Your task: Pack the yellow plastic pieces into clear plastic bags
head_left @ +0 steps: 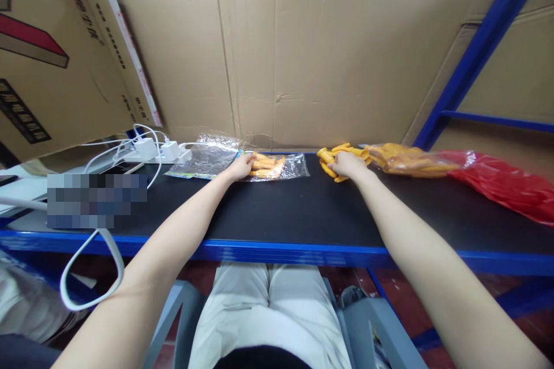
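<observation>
At centre frame, the left hand [243,167] pinches a clear, crinkled plastic bag [299,166] holding yellow-orange plastic pieces [270,170]; right of centre, the right hand [350,166] touches a loose yellow-orange plastic pile [325,155], grip unclear; handling pieces seems the step; lifting calls for gathered fingers.

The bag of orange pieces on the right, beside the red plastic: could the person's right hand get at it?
Probably yes: the right hand is on the loose orange pieces, the bag lies just beside them, and no barrier shows between. Red plastic lies only at its right end.

Hands [242,166] at bagged orange pieces [267,166] and loose ones [326,155]
</observation>
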A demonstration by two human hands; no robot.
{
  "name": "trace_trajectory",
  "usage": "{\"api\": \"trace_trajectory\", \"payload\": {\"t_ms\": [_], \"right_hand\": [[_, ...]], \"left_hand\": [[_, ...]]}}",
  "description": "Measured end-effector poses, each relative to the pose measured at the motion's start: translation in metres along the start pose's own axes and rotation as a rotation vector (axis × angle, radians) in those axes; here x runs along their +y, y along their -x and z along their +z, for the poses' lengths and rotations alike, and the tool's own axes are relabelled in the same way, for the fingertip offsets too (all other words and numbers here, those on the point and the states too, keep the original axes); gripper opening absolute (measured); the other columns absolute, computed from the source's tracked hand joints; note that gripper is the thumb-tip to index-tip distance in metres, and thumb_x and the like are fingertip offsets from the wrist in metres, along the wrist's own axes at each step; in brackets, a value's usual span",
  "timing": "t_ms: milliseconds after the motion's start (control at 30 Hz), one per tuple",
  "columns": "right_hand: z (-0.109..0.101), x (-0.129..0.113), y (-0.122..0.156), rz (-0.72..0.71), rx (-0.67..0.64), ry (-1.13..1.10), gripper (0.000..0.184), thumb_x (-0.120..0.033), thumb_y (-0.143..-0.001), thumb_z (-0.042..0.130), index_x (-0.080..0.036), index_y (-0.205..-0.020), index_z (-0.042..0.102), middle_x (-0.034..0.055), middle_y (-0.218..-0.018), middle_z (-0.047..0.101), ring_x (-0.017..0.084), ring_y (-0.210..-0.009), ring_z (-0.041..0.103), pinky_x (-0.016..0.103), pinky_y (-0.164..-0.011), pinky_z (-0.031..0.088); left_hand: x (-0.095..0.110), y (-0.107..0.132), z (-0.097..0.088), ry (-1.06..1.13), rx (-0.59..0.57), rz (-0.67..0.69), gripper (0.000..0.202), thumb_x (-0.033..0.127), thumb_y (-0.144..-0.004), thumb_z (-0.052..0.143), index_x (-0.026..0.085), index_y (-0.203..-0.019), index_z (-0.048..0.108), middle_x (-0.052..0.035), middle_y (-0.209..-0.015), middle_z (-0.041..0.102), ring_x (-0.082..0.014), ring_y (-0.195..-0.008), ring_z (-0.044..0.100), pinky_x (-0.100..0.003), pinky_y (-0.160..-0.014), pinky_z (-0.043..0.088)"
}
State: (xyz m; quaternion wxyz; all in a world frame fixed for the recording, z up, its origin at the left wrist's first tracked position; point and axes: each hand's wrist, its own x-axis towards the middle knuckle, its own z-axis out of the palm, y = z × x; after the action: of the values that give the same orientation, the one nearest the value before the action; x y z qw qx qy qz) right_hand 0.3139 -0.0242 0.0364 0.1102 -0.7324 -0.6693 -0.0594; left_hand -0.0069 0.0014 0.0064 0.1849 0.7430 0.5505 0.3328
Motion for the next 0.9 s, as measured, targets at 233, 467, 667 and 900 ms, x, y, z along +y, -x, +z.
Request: {"api": "trace_trajectory", "payload": {"t_ms": [233, 467, 667, 900], "right_hand": [[-0.021, -0.012, 0.012, 0.006, -0.010, 0.065, 0.027, -0.037, -0.077, 0.052, -0.017, -0.091, 0.063, 0.0117, -0.092, 0.066, 0.028, -0.090, 0.059, 0.038, -0.077, 0.039], [-0.023, -0.024, 0.020, -0.281, -0.022, -0.025, 0.015, -0.031, -0.074, 0.058, -0.024, -0.086, 0.065, 0.0028, -0.085, 0.068, 0.024, -0.086, 0.058, 0.045, -0.088, 0.029], [-0.022, -0.035, 0.027, -0.357, -0.094, -0.128, 0.017, -0.028, -0.074, 0.059, -0.020, -0.087, 0.067, 0.0028, -0.083, 0.068, 0.018, -0.076, 0.058, 0.035, -0.080, 0.036], [-0.024, -0.036, 0.027, -0.431, -0.211, -0.279, 0.017, -0.024, -0.074, 0.058, -0.014, -0.086, 0.066, 0.0039, -0.078, 0.066, 0.013, -0.066, 0.055, 0.022, -0.058, 0.039]], "left_hand": [[0.008, 0.004, -0.002, -0.129, -0.023, 0.008, 0.034, 0.016, -0.084, 0.038, 0.009, -0.112, 0.056, -0.0134, -0.109, 0.059, -0.0218, -0.100, 0.054, -0.032, -0.091, 0.038], [0.001, 0.001, -0.001, -0.076, -0.063, 0.019, 0.034, 0.019, -0.083, 0.040, 0.013, -0.113, 0.056, -0.0091, -0.102, 0.061, -0.0189, -0.093, 0.055, -0.031, -0.087, 0.041], [-0.006, -0.005, 0.006, 0.012, -0.086, 0.065, 0.036, 0.022, -0.081, 0.043, 0.011, -0.114, 0.055, -0.0099, -0.107, 0.061, -0.0183, -0.095, 0.056, -0.030, -0.089, 0.040], [-0.007, -0.006, 0.012, 0.171, -0.092, 0.057, 0.036, 0.022, -0.079, 0.046, 0.011, -0.112, 0.056, -0.0104, -0.111, 0.060, -0.0201, -0.101, 0.055, -0.033, -0.092, 0.039]]}}
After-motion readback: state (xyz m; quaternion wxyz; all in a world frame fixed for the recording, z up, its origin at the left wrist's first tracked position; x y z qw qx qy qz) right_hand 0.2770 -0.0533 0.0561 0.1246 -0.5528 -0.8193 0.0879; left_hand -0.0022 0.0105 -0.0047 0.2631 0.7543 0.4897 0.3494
